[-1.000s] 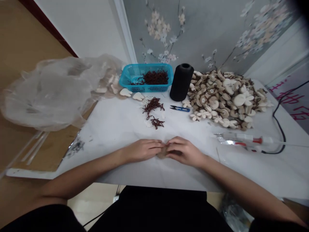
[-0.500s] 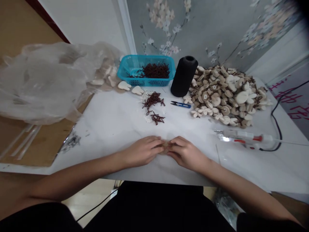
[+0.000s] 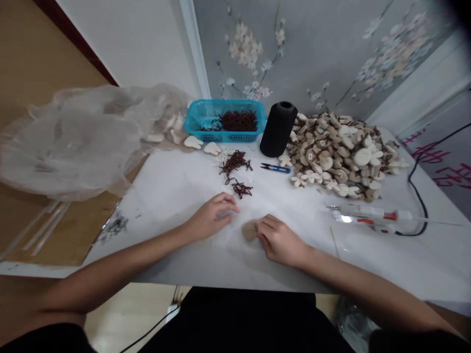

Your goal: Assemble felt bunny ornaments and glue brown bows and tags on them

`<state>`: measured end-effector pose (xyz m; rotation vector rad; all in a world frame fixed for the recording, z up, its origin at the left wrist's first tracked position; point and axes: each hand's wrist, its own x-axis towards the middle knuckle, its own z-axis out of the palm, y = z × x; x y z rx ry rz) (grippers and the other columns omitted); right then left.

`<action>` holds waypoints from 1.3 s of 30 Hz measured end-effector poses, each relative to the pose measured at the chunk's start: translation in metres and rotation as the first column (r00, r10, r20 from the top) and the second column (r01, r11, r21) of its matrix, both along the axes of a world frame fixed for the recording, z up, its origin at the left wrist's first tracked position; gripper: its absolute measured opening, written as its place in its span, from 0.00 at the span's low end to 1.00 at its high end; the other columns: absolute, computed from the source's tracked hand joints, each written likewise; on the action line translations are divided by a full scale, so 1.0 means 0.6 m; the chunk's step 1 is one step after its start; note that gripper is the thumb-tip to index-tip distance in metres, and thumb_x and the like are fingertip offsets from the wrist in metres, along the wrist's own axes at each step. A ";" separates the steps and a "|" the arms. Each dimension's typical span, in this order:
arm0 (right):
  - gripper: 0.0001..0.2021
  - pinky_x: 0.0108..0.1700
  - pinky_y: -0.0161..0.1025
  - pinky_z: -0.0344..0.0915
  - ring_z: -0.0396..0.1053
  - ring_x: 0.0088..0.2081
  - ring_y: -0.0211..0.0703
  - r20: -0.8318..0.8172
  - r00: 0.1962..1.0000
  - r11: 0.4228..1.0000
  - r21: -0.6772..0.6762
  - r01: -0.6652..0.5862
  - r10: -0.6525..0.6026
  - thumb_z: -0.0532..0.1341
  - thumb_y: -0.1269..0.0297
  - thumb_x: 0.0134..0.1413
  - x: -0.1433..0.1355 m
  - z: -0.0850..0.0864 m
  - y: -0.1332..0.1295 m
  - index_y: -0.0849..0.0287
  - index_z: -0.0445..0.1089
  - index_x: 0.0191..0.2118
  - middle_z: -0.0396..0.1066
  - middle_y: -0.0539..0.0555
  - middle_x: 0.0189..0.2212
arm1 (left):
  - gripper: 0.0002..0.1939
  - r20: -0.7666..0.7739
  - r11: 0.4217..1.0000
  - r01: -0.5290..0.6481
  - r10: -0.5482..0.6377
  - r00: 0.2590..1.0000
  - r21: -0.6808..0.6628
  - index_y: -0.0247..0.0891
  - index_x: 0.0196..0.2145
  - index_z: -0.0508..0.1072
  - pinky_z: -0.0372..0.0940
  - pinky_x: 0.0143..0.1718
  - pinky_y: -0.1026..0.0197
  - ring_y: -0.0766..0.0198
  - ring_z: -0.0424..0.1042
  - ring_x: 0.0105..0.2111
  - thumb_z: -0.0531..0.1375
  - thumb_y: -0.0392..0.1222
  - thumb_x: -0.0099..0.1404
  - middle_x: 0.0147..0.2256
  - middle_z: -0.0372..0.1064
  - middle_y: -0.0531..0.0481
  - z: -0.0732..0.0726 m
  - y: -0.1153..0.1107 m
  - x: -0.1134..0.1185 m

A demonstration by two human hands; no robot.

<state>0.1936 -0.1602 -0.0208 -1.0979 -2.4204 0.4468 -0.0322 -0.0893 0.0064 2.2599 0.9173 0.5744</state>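
Note:
My right hand (image 3: 280, 239) rests on the white table (image 3: 176, 196) and pinches a small beige plush piece (image 3: 250, 230) at its right edge. Off to the left, my left hand (image 3: 212, 214) has its fingers loosely curled and pointing toward the small dark red loops (image 3: 241, 188) just beyond it; nothing shows in it. A larger bunch of dark red loops (image 3: 234, 162) lies farther back.
Behind stand a blue basket (image 3: 198, 113) of dark loops, a black thread spool (image 3: 277, 128), blue snips (image 3: 275, 168) and a heap of beige plush pieces (image 3: 340, 154). A glue gun (image 3: 370, 214) with its black cable lies at right. A clear plastic bag (image 3: 73, 139) fills the left.
My left hand has let go of the beige piece and moved up and left toward the small dark loops. My right hand stays on the piece.

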 end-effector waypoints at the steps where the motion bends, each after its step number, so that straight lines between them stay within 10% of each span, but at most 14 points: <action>1: 0.08 0.36 0.40 0.63 0.61 0.33 0.43 -0.020 1.000 1.000 -0.015 -0.001 0.001 0.52 0.78 0.54 -0.002 -0.001 0.001 0.60 0.61 0.29 0.64 0.55 0.28 | 0.10 0.050 0.997 -0.060 0.063 0.997 -0.049 0.38 0.38 0.74 0.65 0.43 0.60 0.63 0.67 0.44 0.54 0.36 0.62 0.43 0.67 0.47 0.010 0.022 0.010; 6: 0.08 0.36 0.38 0.61 0.60 0.33 0.42 -0.066 0.998 0.997 -0.074 0.004 -0.009 0.52 0.79 0.51 -0.008 -0.002 0.006 0.59 0.60 0.29 0.64 0.55 0.28 | 0.20 0.001 0.954 -0.263 0.266 0.964 -0.144 0.35 0.49 0.68 0.66 0.37 0.62 0.66 0.70 0.31 0.57 0.43 0.60 0.40 0.72 0.46 0.040 0.186 0.100; 10: 0.07 0.34 0.38 0.60 0.60 0.32 0.43 -0.055 0.998 0.996 -0.085 -0.008 0.003 0.53 0.79 0.48 -0.007 -0.001 0.008 0.59 0.60 0.27 0.65 0.55 0.27 | 0.23 -0.129 0.945 -0.327 0.323 0.938 -0.015 0.29 0.50 0.68 0.64 0.44 0.60 0.58 0.72 0.38 0.60 0.37 0.55 0.50 0.68 0.38 0.026 0.300 0.171; 16: 0.07 0.33 0.37 0.59 0.61 0.31 0.42 -0.099 0.995 0.995 -0.101 -0.025 0.015 0.55 0.78 0.47 0.004 -0.002 0.015 0.59 0.59 0.25 0.65 0.53 0.26 | 0.07 -0.180 0.959 -0.278 0.266 0.947 -0.048 0.30 0.32 0.74 0.64 0.36 0.63 0.60 0.71 0.31 0.57 0.32 0.56 0.30 0.73 0.45 0.033 0.337 0.191; 19: 0.07 0.33 0.36 0.59 0.61 0.31 0.42 -0.122 0.992 0.991 -0.124 -0.042 0.027 0.55 0.78 0.45 0.008 0.001 0.020 0.59 0.58 0.25 0.65 0.53 0.25 | 0.09 -0.117 0.962 -0.224 0.206 0.971 -0.159 0.33 0.30 0.72 0.57 0.21 0.68 0.71 0.60 0.16 0.53 0.36 0.62 0.16 0.59 0.56 0.100 0.339 0.181; 22: 0.07 0.33 0.36 0.59 0.62 0.31 0.42 -0.150 0.989 0.984 -0.176 -0.043 0.017 0.55 0.78 0.44 0.009 0.003 0.022 0.59 0.58 0.25 0.66 0.53 0.25 | 0.08 0.353 0.922 -0.078 0.222 0.909 -0.380 0.35 0.32 0.66 0.43 0.14 0.72 0.76 0.43 0.11 0.52 0.40 0.66 0.14 0.42 0.63 0.204 0.334 0.180; 27: 0.07 0.34 0.36 0.59 0.63 0.32 0.42 -0.174 0.985 0.981 -0.191 -0.019 -0.014 0.55 0.78 0.42 0.009 -0.003 0.021 0.58 0.59 0.25 0.66 0.53 0.26 | 0.11 0.660 0.964 0.130 0.058 0.749 -0.233 0.37 0.29 0.62 0.39 0.15 0.73 0.79 0.38 0.11 0.49 0.42 0.69 0.15 0.36 0.63 0.323 0.244 0.192; 31: 0.07 0.35 0.36 0.59 0.63 0.33 0.43 -0.176 0.984 0.987 -0.159 -0.028 -0.001 0.55 0.77 0.42 0.009 -0.005 0.022 0.58 0.60 0.26 0.67 0.53 0.26 | 0.12 0.457 0.963 0.251 -0.182 0.871 -0.095 0.34 0.30 0.69 0.42 0.14 0.71 0.77 0.47 0.12 0.57 0.46 0.64 0.14 0.47 0.61 0.291 0.136 0.183; 35: 0.06 0.35 0.36 0.60 0.64 0.33 0.43 -0.173 0.985 0.987 -0.158 -0.023 -0.005 0.55 0.77 0.42 0.010 -0.004 0.022 0.58 0.60 0.25 0.68 0.53 0.27 | 0.21 0.271 0.944 0.068 0.023 0.962 -0.323 0.38 0.49 0.65 0.41 0.14 0.70 0.75 0.46 0.13 0.59 0.50 0.62 0.14 0.46 0.63 0.206 0.079 0.150; 39: 0.06 0.34 0.36 0.60 0.64 0.32 0.43 -0.176 0.984 0.988 -0.152 -0.021 -0.006 0.55 0.76 0.42 0.009 -0.004 0.021 0.58 0.60 0.25 0.67 0.53 0.26 | 0.38 0.201 0.775 -0.120 0.305 0.931 -0.620 0.40 0.62 0.45 0.39 0.15 0.70 0.75 0.39 0.14 0.59 0.50 0.61 0.15 0.39 0.66 0.130 0.090 0.092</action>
